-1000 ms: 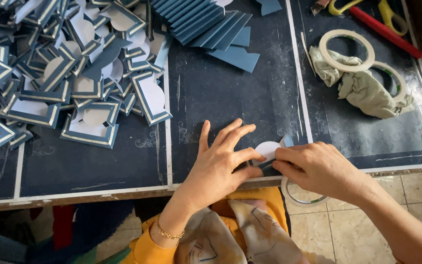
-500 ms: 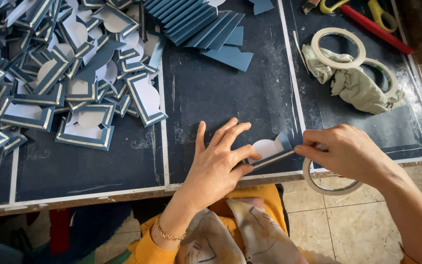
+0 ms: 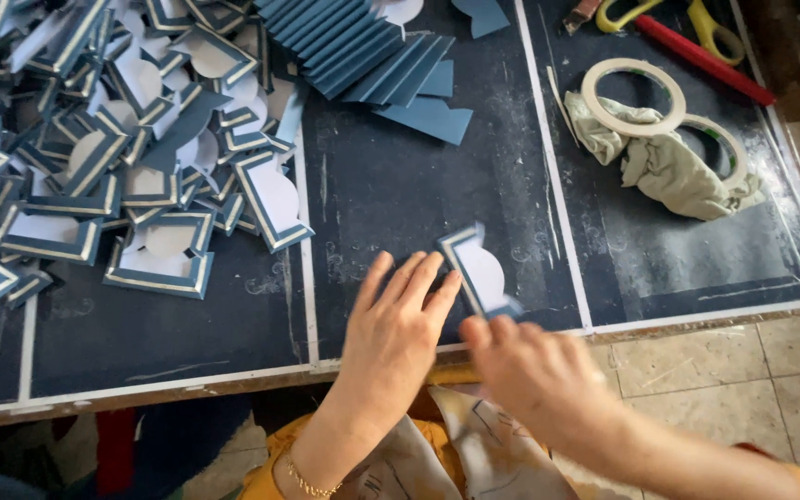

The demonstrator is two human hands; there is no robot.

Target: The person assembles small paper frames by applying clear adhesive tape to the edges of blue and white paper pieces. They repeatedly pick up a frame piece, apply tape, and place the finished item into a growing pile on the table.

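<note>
A small blue card frame with a white rounded window (image 3: pixel 480 270) is near the table's front edge, tilted and blurred. My left hand (image 3: pixel 398 326) lies flat on the dark table top (image 3: pixel 372 194), fingers apart, with its fingertips against the frame's left edge. My right hand (image 3: pixel 534 375), blurred with motion, comes from the lower right. Its fingertips pinch the frame's lower corner. No tape ring shows in this hand now.
A heap of similar blue frames (image 3: pixel 131 148) fills the left of the table. A fanned stack of blue cards (image 3: pixel 363 46) lies at the top middle. Two tape rolls (image 3: pixel 633 96) rest on a crumpled cloth (image 3: pixel 682 176), with yellow-handled scissors (image 3: pixel 696 17) behind. Tiled floor (image 3: pixel 743 370) is to the right.
My right hand dropped the tape ring out of sight and moved left to the frame's lower corner. The frame turned and tilted up from lying flat. My left hand stayed spread.
</note>
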